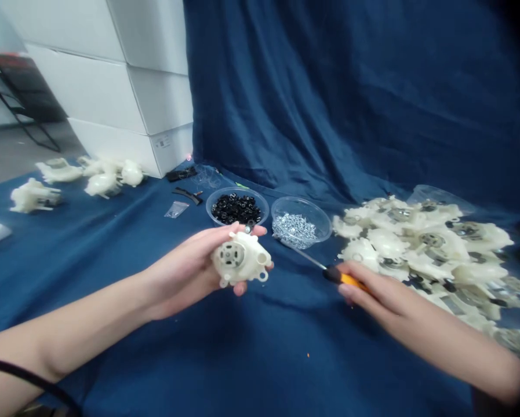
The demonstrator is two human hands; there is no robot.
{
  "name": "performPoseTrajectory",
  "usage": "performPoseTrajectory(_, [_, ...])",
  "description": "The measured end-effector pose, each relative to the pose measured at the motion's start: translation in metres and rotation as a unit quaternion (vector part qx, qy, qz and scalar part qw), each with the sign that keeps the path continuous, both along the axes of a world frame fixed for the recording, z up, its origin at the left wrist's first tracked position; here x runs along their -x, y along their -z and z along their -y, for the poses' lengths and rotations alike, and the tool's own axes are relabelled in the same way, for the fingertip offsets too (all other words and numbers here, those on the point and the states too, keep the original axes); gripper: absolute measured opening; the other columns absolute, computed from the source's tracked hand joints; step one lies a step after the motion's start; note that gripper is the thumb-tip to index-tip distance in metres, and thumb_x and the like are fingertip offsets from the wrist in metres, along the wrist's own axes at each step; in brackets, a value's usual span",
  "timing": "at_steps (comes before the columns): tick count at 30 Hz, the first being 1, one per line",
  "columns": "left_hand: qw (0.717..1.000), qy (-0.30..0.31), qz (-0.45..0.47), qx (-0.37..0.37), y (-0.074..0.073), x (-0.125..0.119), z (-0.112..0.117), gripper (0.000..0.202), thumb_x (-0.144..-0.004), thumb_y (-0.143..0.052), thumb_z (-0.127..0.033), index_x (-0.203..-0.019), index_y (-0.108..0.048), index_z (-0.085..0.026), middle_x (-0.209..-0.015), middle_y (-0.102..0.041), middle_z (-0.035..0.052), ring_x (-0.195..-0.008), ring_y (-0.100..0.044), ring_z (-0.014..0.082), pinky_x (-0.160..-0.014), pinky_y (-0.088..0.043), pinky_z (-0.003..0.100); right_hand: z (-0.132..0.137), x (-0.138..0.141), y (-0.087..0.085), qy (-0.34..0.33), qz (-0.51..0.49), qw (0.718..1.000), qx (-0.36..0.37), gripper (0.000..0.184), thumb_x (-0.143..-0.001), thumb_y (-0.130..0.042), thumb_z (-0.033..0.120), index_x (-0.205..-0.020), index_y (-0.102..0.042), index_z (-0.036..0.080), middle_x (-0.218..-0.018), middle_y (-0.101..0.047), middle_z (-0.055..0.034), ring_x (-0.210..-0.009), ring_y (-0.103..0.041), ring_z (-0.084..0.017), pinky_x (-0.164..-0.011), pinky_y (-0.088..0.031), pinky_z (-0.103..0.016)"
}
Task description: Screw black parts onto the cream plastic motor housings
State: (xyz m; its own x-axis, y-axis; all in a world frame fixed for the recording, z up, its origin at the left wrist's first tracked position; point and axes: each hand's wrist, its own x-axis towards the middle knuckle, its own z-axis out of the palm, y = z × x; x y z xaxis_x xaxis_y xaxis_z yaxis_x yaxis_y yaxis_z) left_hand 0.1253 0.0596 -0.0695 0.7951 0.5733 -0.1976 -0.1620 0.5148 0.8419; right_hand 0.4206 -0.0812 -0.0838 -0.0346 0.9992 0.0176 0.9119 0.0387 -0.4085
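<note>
In my left hand [190, 260] lies a cream plastic motor housing [248, 260], its round metal motor end facing me. The fingers wrap behind it, and a small dark part [248, 229] shows at its upper edge by the fingertips. My right hand [373, 289] grips a screwdriver [351, 282] by its orange and black handle. The screwdriver's thin shaft points up and left, its tip at the near edge of a clear bowl of silver screws [297, 226]. Beside that stands a clear bowl of small black parts [236, 207].
A large pile of similar housings [433, 243] covers the right side. Several more housings [103, 182] sit at the far left, before stacked white boxes [155, 104]. A small plastic bag [177, 209] and a black strip [188, 195] lie left of the bowls. A blue curtain [351, 87] hangs behind.
</note>
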Motion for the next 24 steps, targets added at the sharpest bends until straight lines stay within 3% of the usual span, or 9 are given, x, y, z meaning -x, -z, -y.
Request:
performPoseTrajectory(3, [0.989, -0.102, 0.013, -0.105, -0.001, -0.003, 0.002, 0.027, -0.099, -0.056, -0.036, -0.118, -0.061, -0.017, -0.126, -0.068, 0.0181, -0.108, -0.067, 0.0279, -0.066, -0.058, 0.028, 0.000, 0.002, -0.005, 0.014, -0.024, 0.990, -0.140, 0.026, -0.100, -0.057, 0.037, -0.123, -0.064, 0.027, -0.107, -0.074, -0.0049, -0.083, -0.071, -0.019, -0.063, -0.055, -0.025])
performPoseTrajectory(6, [0.983, -0.137, 0.015, -0.124, 0.002, -0.007, 0.004, 0.020, -0.101, -0.051, -0.034, -0.111, -0.056, -0.018, -0.124, -0.069, 0.0147, -0.102, -0.067, 0.0238, -0.069, -0.056, 0.027, -0.002, 0.019, 0.001, -0.017, -0.038, 0.960, -0.276, 0.029, -0.093, -0.066, 0.028, -0.122, -0.070, 0.027, -0.106, -0.076, -0.0058, -0.082, -0.073, -0.021, -0.068, -0.056, -0.029])
performPoseTrajectory(8, [0.980, -0.152, 0.018, -0.127, 0.005, -0.009, 0.006, 0.018, -0.102, -0.046, -0.032, -0.109, -0.054, -0.017, -0.119, -0.071, 0.0131, -0.096, -0.066, 0.0210, -0.069, -0.054, 0.026, -0.003, 0.031, 0.007, -0.026, -0.033, 0.946, -0.321, 0.034, -0.091, -0.068, 0.022, -0.125, -0.070, 0.028, -0.104, -0.077, -0.0057, -0.085, -0.074, -0.022, -0.070, -0.056, -0.030])
performPoseTrajectory(12, [0.967, -0.175, -0.007, -0.185, 0.011, -0.009, 0.008, 0.015, -0.102, -0.045, -0.029, -0.106, -0.055, -0.018, -0.120, -0.069, 0.0082, -0.094, -0.062, 0.0174, -0.070, -0.052, 0.024, -0.003, 0.045, 0.013, -0.014, -0.014, 0.937, -0.349, 0.036, -0.089, -0.068, 0.019, -0.124, -0.072, 0.029, -0.092, -0.076, -0.0046, -0.071, -0.071, -0.018, -0.061, -0.052, -0.028])
performPoseTrajectory(16, [0.953, -0.192, -0.043, -0.230, 0.015, -0.008, 0.008, 0.019, -0.102, -0.047, -0.032, -0.108, -0.060, -0.020, -0.121, -0.067, 0.0044, -0.090, -0.058, 0.0156, -0.074, -0.050, 0.025, -0.003, 0.048, 0.014, -0.022, -0.009, 0.937, -0.350, 0.037, -0.089, -0.068, 0.017, -0.124, -0.072, 0.028, -0.086, -0.073, -0.0031, -0.066, -0.068, -0.015, -0.063, -0.051, -0.027])
performPoseTrajectory(24, [0.945, -0.205, -0.043, -0.253, 0.019, -0.007, 0.009, 0.023, -0.102, -0.050, -0.037, -0.113, -0.061, -0.021, -0.121, -0.065, 0.0061, -0.091, -0.058, 0.0168, -0.078, -0.047, 0.028, -0.002, 0.053, 0.015, -0.012, -0.016, 0.942, -0.335, 0.037, -0.092, -0.066, 0.020, -0.128, -0.070, 0.027, -0.096, -0.076, -0.0067, -0.075, -0.072, -0.019, -0.065, -0.054, -0.028])
